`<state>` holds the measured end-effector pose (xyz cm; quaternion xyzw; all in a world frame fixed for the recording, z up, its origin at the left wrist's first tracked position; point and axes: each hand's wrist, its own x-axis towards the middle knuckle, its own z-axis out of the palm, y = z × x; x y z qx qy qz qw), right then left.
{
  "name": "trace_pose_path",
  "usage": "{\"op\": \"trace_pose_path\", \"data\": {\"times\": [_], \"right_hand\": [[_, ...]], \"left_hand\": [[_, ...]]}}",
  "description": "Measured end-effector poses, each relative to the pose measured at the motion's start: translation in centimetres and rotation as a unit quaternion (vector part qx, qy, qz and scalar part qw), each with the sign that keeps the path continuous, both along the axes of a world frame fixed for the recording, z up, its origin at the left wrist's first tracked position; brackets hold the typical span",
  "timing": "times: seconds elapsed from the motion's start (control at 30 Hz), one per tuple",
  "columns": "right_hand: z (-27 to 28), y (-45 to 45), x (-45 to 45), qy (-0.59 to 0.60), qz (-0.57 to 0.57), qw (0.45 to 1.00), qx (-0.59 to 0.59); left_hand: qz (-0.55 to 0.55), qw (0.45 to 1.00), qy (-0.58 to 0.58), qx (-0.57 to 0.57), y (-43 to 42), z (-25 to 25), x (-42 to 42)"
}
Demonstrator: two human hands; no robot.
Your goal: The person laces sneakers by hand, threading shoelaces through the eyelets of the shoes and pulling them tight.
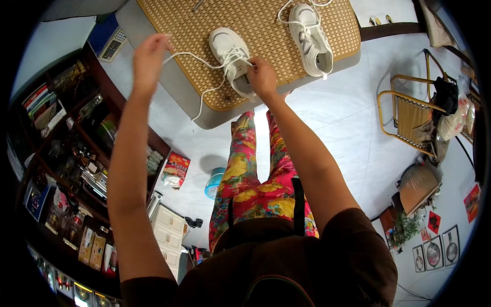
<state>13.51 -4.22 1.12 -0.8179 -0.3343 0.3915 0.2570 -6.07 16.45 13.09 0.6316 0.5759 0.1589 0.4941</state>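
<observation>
A white sneaker (228,43) lies on a woven mat (179,30), partly laced, its opening toward me. My left hand (148,57) is raised to the left of it, fingers pinched on a white shoelace (197,57) that runs taut back to the sneaker's eyelets. At the sneaker's right side, my right hand (262,77) is closed by the upper eyelets; its fingertips touch the shoe's edge or lace, and which one they grip I cannot make out. A loose lace end hangs over the mat's near edge. The second white sneaker (309,43) rests farther right.
The mat covers a grey-edged table (209,120). Left stand a dark shelf unit (123,97) full of goods and a scale (111,47). A light-blue bucket (214,183) and a red box (177,165) are on the floor. A folding chair (411,120) stands at right.
</observation>
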Motion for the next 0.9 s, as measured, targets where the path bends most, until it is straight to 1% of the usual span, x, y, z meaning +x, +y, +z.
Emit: {"op": "trace_pose_path", "data": {"times": [0.03,0.07,0.13,0.23,0.33,0.43,0.53,0.63,0.77,0.9], "right_hand": [[-0.1,-0.1,0.0,0.010,0.003,1.000,-0.008],[-0.3,-0.4,0.0,0.001,0.007,1.000,0.010],[-0.8,-0.7,-0.1,-0.017,0.015,0.998,0.050],[-0.5,-0.9,-0.3,-0.025,0.025,0.998,0.046],[-0.3,-1.1,-0.7,-0.021,0.007,0.998,0.066],[-0.2,-1.1,-0.8,-0.037,0.006,0.997,0.065],[-0.1,-1.1,-0.9,-0.037,0.004,0.997,0.068],[0.1,-1.1,-0.8,-0.020,-0.003,0.998,0.057],[0.0,-1.2,-0.7,-0.011,0.008,0.998,0.064],[0.1,-1.2,-0.6,-0.009,0.011,0.998,0.059]], "left_hand": [[-0.053,0.998,0.031,0.028,-1.2,-1.4,0.9],[-0.106,0.991,0.061,0.055,-2.4,-2.5,1.9],[-0.167,0.975,0.132,0.067,-4.5,-3.7,4.3],[-0.263,0.938,0.179,0.135,-6.6,-5.3,6.8],[-0.345,0.896,0.236,0.149,-7.6,-6.8,8.4],[-0.394,0.876,0.232,0.151,-8.0,-8.0,9.1],[-0.425,0.850,0.264,0.165,-7.7,-9.2,9.4],[-0.434,0.842,0.272,0.172,-7.1,-10.9,9.6],[-0.419,0.860,0.246,0.158,-6.5,-11.3,10.2],[-0.438,0.864,0.228,0.099,-5.9,-11.5,10.2]]}}
